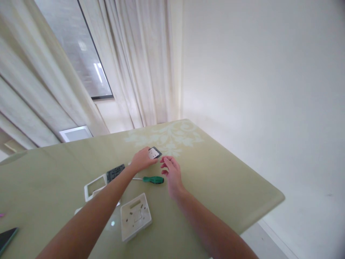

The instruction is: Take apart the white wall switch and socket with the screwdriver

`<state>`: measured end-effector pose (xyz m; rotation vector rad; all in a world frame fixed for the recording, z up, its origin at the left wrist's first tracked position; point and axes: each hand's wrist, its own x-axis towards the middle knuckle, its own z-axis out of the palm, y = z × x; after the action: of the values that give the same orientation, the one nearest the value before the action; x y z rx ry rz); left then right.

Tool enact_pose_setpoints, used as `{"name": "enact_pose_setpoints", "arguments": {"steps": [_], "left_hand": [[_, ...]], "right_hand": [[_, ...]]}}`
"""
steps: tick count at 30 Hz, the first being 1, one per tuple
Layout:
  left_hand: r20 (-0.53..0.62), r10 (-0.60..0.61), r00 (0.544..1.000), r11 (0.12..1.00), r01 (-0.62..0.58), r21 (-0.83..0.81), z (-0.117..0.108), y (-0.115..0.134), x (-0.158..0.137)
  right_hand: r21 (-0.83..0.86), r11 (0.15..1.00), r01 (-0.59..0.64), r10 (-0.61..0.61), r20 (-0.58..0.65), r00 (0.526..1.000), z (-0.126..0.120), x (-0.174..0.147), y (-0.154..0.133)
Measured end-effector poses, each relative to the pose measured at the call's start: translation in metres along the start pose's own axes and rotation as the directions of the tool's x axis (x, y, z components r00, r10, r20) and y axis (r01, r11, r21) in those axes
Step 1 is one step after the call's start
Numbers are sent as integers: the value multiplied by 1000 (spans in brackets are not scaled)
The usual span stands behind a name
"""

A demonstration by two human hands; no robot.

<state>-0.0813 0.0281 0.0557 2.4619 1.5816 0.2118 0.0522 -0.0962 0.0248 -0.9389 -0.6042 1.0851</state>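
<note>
My left hand grips a power socket insert, white-faced with dark slots and a dark grey frame, above the far part of the table. Close to its right, my right hand has its fingers curled with thumb and fingertips together; whatever they hold, if anything, is too small to make out. Below the hands lies a screwdriver with a green handle, its shaft partly behind my left wrist. A white square mounting box, open side up, sits nearer to me between my forearms.
Left of my forearm lie a dark grey plate and a white frame, with other white pieces partly hidden by the arm. A dark flat device lies at the table's left edge. Curtains and a wall stand behind.
</note>
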Motion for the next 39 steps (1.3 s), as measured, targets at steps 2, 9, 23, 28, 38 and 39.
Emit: {"name": "enact_pose_setpoints", "arguments": {"steps": [2,9,23,28,38,39], "left_hand": [[-7,-24,1000,999,24,21,10,5,5],[7,-55,998,998,55,13,17,-2,15],[24,97,995,980,-91,-174,-3,-21,-16],[-193,147,970,959,-187,-211,-15,-9,-90],[-157,274,949,955,-289,-75,69,-22,-258],[-161,279,947,955,-291,-55,73,-22,-261]], "right_hand": [[-37,999,23,-23,13,1000,1,-1,1],[-220,967,127,-123,33,992,-2,2,7],[-602,725,335,-218,261,940,-9,2,22],[-673,588,449,-196,420,886,-13,-2,25],[-663,590,461,-22,558,830,-20,2,15],[-650,611,452,-7,566,824,-22,3,10]]}}
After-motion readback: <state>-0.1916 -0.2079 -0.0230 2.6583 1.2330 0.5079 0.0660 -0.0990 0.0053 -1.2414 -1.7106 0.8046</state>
